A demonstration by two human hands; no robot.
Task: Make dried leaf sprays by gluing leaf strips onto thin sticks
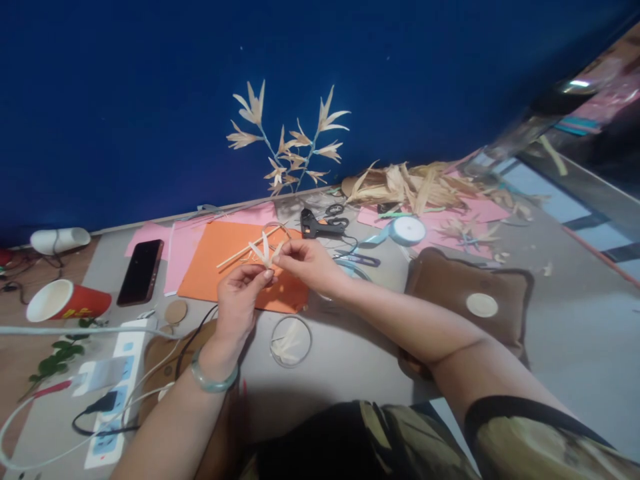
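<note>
My left hand pinches the base of a small pale corn husk flower, whose pointed petals stand up above the fingertips. Close against it, my right hand has thumb and fingers closed on a pale husk strip. Both hands are over an orange sheet, on which a thin wooden stick lies. Below the hands, a ring encircles several pale husk pieces. Beyond them rests a black glue gun, with black-handled scissors beside it.
Branches of husk flowers stand against the blue wall. Dried husks are heaped behind a ribbon roll. On the left are a phone, a red paper cup and a power strip with cables. A brown cushion lies right.
</note>
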